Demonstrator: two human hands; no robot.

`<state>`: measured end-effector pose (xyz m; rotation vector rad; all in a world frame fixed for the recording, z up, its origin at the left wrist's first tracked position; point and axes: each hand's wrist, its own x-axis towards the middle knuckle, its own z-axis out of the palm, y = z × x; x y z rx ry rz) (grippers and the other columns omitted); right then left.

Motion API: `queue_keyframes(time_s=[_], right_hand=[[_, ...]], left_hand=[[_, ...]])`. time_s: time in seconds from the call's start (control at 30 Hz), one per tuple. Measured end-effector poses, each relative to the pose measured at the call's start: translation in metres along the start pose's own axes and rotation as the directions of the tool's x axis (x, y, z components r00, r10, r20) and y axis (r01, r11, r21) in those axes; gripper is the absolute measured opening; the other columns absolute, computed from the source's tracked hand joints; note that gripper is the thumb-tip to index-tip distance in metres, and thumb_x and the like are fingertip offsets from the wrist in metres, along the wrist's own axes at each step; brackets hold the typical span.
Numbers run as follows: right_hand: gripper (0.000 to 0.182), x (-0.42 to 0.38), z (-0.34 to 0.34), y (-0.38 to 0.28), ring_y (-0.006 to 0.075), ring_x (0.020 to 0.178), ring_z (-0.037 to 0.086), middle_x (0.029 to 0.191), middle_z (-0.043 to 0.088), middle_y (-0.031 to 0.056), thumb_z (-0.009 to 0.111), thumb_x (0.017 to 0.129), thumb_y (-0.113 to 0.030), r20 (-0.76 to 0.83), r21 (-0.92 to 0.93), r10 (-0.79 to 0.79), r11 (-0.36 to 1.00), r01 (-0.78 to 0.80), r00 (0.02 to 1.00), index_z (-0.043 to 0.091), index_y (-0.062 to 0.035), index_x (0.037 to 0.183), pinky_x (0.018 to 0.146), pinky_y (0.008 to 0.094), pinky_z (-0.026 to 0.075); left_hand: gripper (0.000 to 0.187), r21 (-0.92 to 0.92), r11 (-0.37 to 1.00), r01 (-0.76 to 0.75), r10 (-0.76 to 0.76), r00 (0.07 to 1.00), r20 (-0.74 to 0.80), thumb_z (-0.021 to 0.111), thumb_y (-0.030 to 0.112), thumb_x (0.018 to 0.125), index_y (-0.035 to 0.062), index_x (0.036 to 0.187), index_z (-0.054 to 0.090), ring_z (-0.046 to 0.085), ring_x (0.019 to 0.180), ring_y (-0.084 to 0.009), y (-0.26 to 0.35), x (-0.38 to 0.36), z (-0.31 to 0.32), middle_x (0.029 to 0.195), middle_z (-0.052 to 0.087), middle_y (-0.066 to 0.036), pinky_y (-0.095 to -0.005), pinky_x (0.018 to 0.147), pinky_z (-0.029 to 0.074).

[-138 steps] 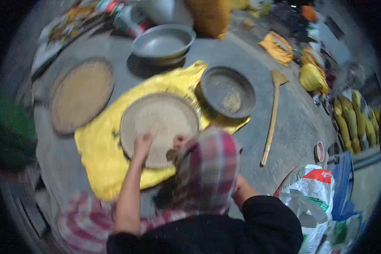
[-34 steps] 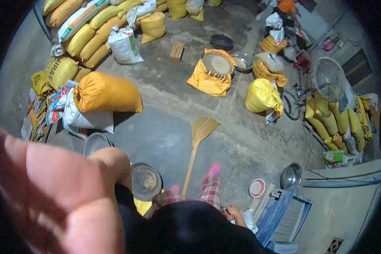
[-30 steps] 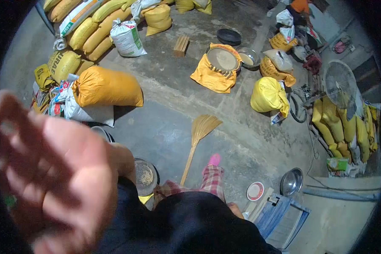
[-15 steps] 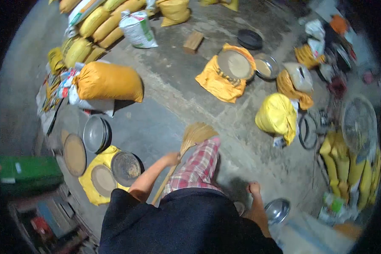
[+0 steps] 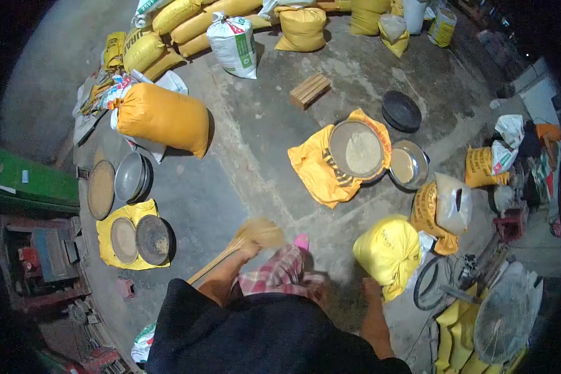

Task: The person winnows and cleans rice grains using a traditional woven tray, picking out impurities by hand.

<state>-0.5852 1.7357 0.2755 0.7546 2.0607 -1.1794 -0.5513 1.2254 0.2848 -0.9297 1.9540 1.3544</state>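
Observation:
My left hand (image 5: 249, 250) is closed round the handle of a straw broom (image 5: 262, 232). The bristles fan out over the bare concrete floor, just ahead of my checked-cloth leg and pink slipper (image 5: 302, 241). The handle slants back along my left forearm. At my right side hangs my right hand (image 5: 371, 288), its fingers curled in, with nothing showing in them. It overlaps the lower edge of a tied yellow sack (image 5: 389, 252) in this view.
Ahead lies an orange sack with a sieve (image 5: 339, 149) on it, beside a metal bowl (image 5: 411, 177) and a black basin (image 5: 401, 112). A full orange sack (image 5: 168, 118) stands left, near round pans (image 5: 131, 177). A fan (image 5: 508, 315) is at right, a wooden block (image 5: 310, 91) farther ahead.
I have moved forward, and the yellow sack is now close to my right hand. The broom has swung left, its handle lying flatter. My right hand stays curled at my side.

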Motion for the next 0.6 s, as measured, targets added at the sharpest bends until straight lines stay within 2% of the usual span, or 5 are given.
queue_keyframes(time_s=[0.1,0.17,0.47,0.53,0.6], right_hand=[[0.025,0.162,-0.059,0.107,0.0141,0.050,0.049,0.059,0.052,0.0051,0.053,0.082,-0.027,-0.250,-0.121,-0.228,0.972,0.203,0.941,0.055,-0.0057,0.070,0.044,0.0299,0.041],[0.025,0.098,-0.091,-0.030,0.0164,0.050,0.051,0.060,0.053,0.0065,0.052,0.082,-0.029,-0.176,-0.140,0.040,0.988,-0.065,0.984,0.055,-0.0064,0.073,0.044,0.0307,0.042],[0.033,0.293,-0.227,0.023,0.0309,0.085,0.056,0.099,0.057,0.0190,0.048,0.086,-0.022,0.110,-0.975,-0.590,0.091,0.200,0.800,0.052,-0.0039,0.114,0.074,0.0448,0.045],[0.041,0.323,-0.235,0.004,0.0336,0.111,0.048,0.120,0.050,0.0187,0.044,0.088,-0.022,-0.084,-0.920,-0.164,0.392,-0.013,0.983,0.047,-0.0039,0.124,0.093,0.0492,0.037],[0.036,0.357,-0.269,-0.011,0.0288,0.098,0.052,0.108,0.053,0.0150,0.049,0.087,-0.021,-0.035,-0.956,-0.080,0.293,-0.010,0.996,0.049,-0.0050,0.119,0.084,0.0432,0.042]], left_hand=[[0.033,0.119,0.992,-0.045,0.031,0.992,0.118,0.059,0.027,0.085,0.0002,0.105,0.056,0.057,0.071,-0.0153,0.212,-0.089,-0.002,0.082,0.061,-0.006,-0.0309,0.059,0.046],[0.035,-0.046,0.995,-0.084,0.089,0.990,0.108,0.058,0.026,0.086,-0.0003,0.108,0.055,0.057,0.077,-0.0153,0.188,-0.022,0.040,0.089,0.060,-0.007,-0.0301,0.064,0.047],[0.021,-0.437,0.896,0.078,-0.153,0.979,-0.137,0.056,0.018,0.085,0.0058,0.102,0.052,0.048,0.072,-0.0138,0.081,0.028,0.096,0.085,0.052,-0.003,-0.0277,0.061,0.044],[0.019,0.684,0.698,0.210,-0.347,0.936,0.066,0.060,0.018,0.076,0.0066,0.091,0.060,0.054,0.091,-0.0238,0.070,0.013,0.101,0.094,0.059,-0.011,-0.0367,0.071,0.047],[0.018,0.946,0.322,-0.043,-0.445,0.875,0.191,0.062,0.018,0.072,0.0071,0.086,0.065,0.057,0.100,-0.0288,0.076,0.015,0.112,0.098,0.062,-0.015,-0.0411,0.076,0.048]])
